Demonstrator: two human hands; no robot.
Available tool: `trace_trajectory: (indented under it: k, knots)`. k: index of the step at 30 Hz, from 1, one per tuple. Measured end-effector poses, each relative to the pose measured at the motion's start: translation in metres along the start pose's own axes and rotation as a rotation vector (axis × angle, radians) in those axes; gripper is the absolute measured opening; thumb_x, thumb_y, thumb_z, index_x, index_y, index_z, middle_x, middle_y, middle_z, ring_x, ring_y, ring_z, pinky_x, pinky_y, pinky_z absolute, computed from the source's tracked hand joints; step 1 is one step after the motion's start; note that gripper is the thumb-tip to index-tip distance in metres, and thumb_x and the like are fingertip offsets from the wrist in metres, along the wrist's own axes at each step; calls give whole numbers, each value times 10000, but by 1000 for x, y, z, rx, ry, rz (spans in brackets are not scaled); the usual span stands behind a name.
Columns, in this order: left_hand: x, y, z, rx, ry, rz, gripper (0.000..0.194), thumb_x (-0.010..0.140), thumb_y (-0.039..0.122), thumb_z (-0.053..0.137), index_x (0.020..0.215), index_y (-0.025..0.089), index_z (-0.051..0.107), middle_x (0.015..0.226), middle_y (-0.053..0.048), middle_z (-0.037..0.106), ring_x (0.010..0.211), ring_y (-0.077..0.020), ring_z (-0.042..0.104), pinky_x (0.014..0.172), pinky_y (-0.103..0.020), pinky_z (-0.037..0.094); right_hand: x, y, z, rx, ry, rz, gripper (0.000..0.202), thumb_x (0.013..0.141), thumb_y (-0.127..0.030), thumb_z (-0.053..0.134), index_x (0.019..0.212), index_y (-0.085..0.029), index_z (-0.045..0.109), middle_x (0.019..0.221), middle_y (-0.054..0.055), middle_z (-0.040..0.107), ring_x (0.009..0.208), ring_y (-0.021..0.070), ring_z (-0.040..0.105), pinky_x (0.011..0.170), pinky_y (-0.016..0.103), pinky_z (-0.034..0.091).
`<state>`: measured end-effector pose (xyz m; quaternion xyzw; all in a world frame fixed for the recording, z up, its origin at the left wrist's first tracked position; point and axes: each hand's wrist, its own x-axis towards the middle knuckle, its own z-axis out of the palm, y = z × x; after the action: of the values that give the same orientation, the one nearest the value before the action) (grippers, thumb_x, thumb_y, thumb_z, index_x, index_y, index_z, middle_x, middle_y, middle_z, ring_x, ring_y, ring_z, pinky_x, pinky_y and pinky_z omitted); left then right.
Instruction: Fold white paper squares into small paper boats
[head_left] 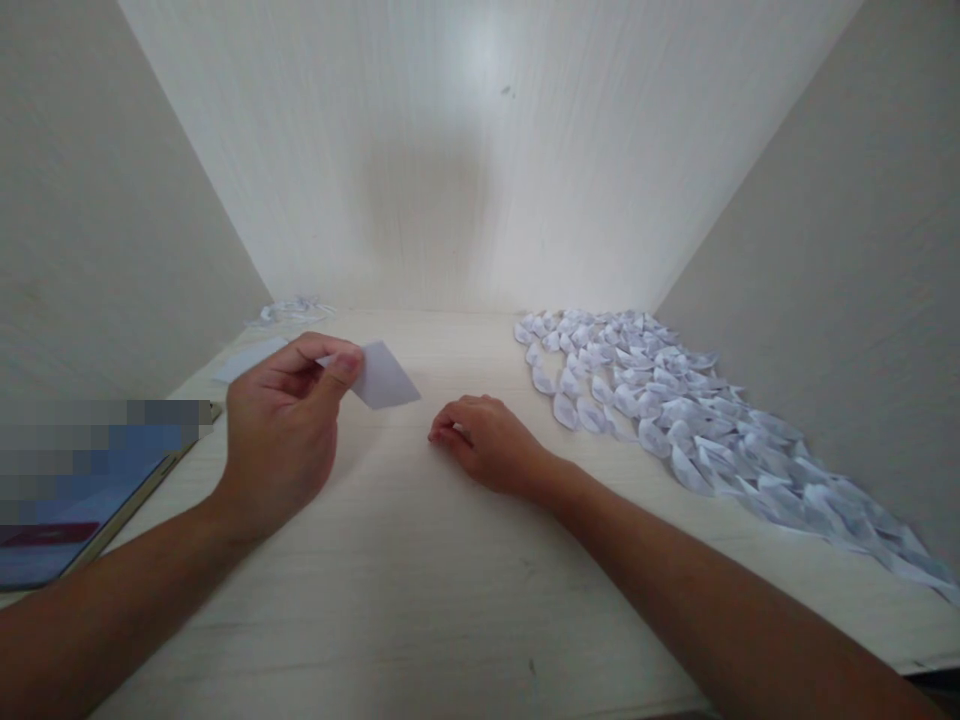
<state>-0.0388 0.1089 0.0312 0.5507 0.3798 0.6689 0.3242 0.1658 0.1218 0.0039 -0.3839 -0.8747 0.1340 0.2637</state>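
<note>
My left hand (pixel 289 430) is raised over the left middle of the table. Between thumb and forefinger it pinches a small white piece of paper (pixel 384 378), whose pointed end sticks out to the right. My right hand (pixel 487 440) rests low at the table's middle, just right of the paper and apart from it. Its fingers are curled in, thumb close to forefinger, and no object shows in them.
Many folded white paper pieces (pixel 660 390) lie in a long heap along the right side. Behind my left hand are a flat white sheet (pixel 251 358) and thin paper scraps (pixel 292 310). A partly blurred device with a lit screen (pixel 82 510) lies at left. Pale walls (pixel 465 150) enclose the table.
</note>
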Motion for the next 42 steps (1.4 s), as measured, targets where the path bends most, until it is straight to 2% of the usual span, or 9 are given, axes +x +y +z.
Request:
trace_trajectory:
  k: [3,6,11,16,21,23,29,36,42]
  knots:
    - [0,-1,5,-195,24,-187,180,746,338,857,775,198,750,719,4,654,690,-113,562,657,-240,498,0,5,-4,63,164,24,94,935,-158,663,1017,-184,699,952,53,769,845,181,707,819,323,496]
    - [-4,-6,10,-218,-4,-407,252,697,369,879,780,172,745,782,-34,708,709,-139,618,627,-259,534,0,3,-12,60,323,-78,305,935,-192,683,1236,-227,646,1166,84,736,955,184,715,872,344,533]
    - [-6,-13,9,-202,-72,-528,336,691,422,885,828,151,740,820,-58,724,701,-156,638,613,-283,550,-3,-2,-15,-28,277,-280,260,976,-185,619,1205,-275,704,1252,79,713,1022,174,711,888,342,555]
    - [-5,-16,8,-208,-105,-501,349,708,428,882,862,151,736,801,-45,725,672,-135,632,586,-245,522,-4,-1,-9,-11,299,-298,180,971,-171,618,1066,-232,758,1191,88,740,883,143,727,789,297,568]
    - [-6,-15,7,-216,-135,-349,662,791,395,823,1376,250,548,987,-45,746,791,-161,706,648,-250,567,-1,-3,-8,139,415,-212,185,966,-172,608,1003,-249,772,1100,72,765,975,166,728,828,306,588]
    - [-7,-15,5,-201,-198,-234,681,824,346,800,1424,264,488,1103,-74,729,858,-168,720,705,-266,594,0,-4,-8,192,480,-169,175,946,-155,630,982,-247,774,1073,71,768,980,169,727,855,316,592]
    - [-9,-19,-4,-96,-416,-4,386,812,217,810,1183,227,706,1229,-96,686,1056,-202,704,949,-343,605,2,-6,-10,267,567,-50,122,906,-170,688,945,-251,770,1011,61,779,944,183,731,862,343,593]
    - [0,-16,-3,175,-259,222,81,830,215,788,904,234,817,984,-69,785,896,-183,739,805,-295,634,1,-15,-10,311,562,-37,67,889,-196,721,901,-242,768,974,53,775,898,181,729,821,330,592]
    - [-3,-16,-2,91,-243,129,35,840,225,778,848,195,794,960,-73,783,838,-168,745,755,-260,630,2,-24,-10,468,546,17,68,879,-207,726,822,-231,753,943,45,770,836,164,714,730,291,583]
